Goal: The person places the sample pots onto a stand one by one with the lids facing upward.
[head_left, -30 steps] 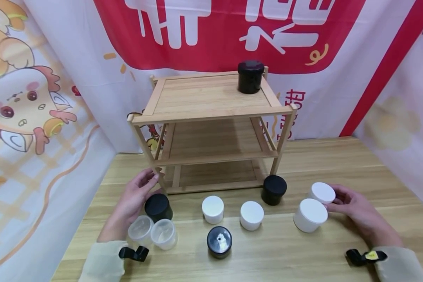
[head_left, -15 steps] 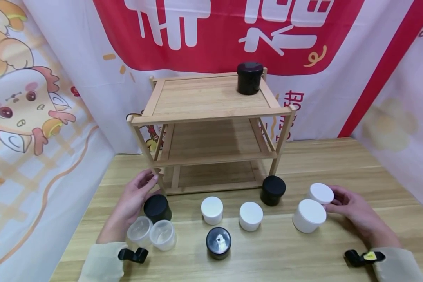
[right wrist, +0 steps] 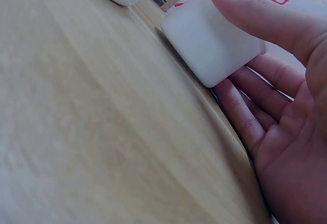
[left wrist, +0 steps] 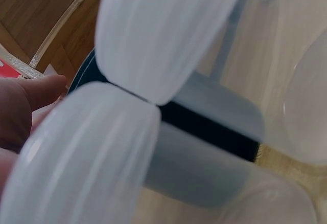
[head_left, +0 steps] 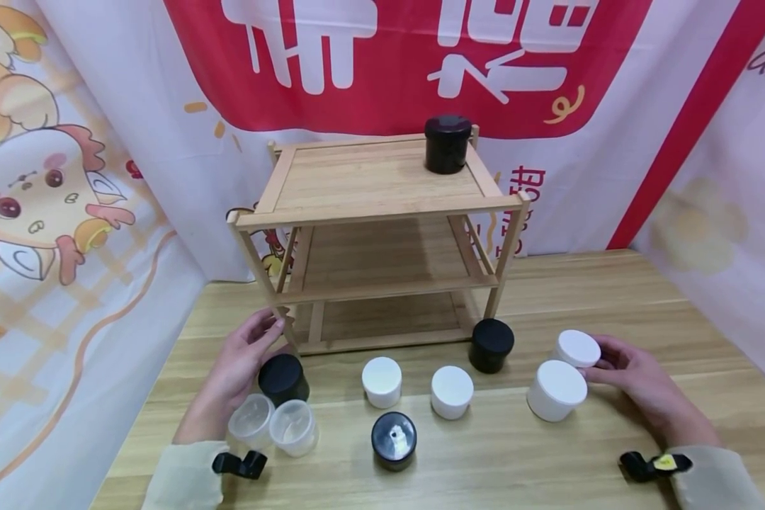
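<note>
My left hand (head_left: 239,358) is at the front left leg of a wooden shelf rack (head_left: 370,212); the thumb lies in front of the leg and fingertips reach past it. Close beside that hand stand a black lidded jar (head_left: 283,379) and two clear plastic cups (head_left: 251,418), which cover much of the left wrist view. My right hand (head_left: 634,379) holds a small white lidded jar (head_left: 576,347) on the table. In the right wrist view, the thumb lies on this white jar (right wrist: 214,40) and the fingers pass behind it. A larger white jar (head_left: 557,389) stands just in front.
Two white jars (head_left: 382,382) and a dark jar with a shiny lid (head_left: 394,439) stand on the table's middle. Another black jar (head_left: 491,345) is by the rack's right front leg, and one more black jar (head_left: 448,145) sits on the top shelf. Printed cloth hangs behind and at the sides.
</note>
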### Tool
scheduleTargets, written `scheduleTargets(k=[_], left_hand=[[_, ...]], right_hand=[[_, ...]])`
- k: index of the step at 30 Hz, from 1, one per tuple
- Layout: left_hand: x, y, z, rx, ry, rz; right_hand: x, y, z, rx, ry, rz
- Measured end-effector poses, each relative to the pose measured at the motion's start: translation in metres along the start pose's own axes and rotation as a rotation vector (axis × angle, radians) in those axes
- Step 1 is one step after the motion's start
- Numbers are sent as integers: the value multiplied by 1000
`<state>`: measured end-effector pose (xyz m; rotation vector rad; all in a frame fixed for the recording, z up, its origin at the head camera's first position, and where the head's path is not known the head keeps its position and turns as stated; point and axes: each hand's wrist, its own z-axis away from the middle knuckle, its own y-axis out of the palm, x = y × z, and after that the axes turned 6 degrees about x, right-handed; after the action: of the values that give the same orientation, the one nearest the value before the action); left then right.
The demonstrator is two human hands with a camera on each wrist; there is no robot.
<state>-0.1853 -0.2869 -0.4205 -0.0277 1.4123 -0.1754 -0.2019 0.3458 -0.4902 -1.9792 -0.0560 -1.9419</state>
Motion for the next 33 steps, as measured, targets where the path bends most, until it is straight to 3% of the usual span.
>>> scheduleTargets(k=[22, 27, 33], left_hand=[[-1, 1, 0, -11, -21, 4], [-1, 2, 0, -16, -24, -6], [-1, 2, 1, -17, -25, -6]], right_hand=[[3, -2, 2, -11, 53, 96], [8, -3, 2, -6, 78, 74], [18, -3, 2, 4, 26, 115]])
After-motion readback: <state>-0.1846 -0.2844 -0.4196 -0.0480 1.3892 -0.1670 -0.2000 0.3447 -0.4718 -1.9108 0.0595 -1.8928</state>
